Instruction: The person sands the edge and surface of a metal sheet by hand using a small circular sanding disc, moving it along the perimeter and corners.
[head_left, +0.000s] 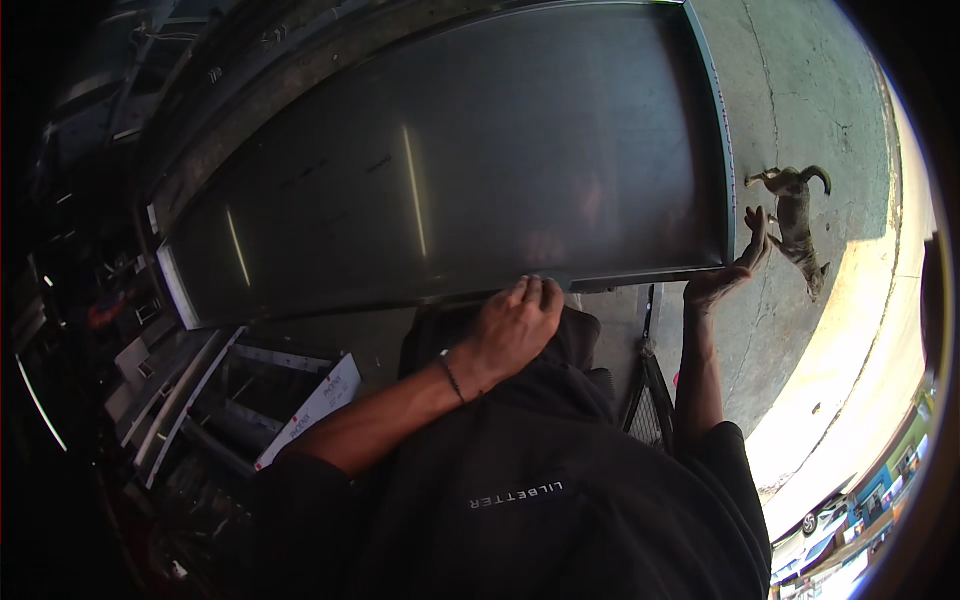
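A large dark sheet-metal tray (470, 130) with folded-up edges spans the view in front of me. My left hand (515, 325) is closed at the near edge, its fingers bent over a small dark greenish pad (558, 282) that presses against the metal there. The exact kind of pad is hard to make out. At the near right corner, my right hand (728, 278) supports the tray from outside. Its palm is against the corner, and its fingers stretch out beyond the right rim.
A dog (795, 220) stands on the concrete floor (745, 350) right of the tray. Metal frame pieces (320, 405) with white film lie at the lower left. Beside my right forearm is a dark mesh part (650, 405). A white car (815, 535) stands outside, far right.
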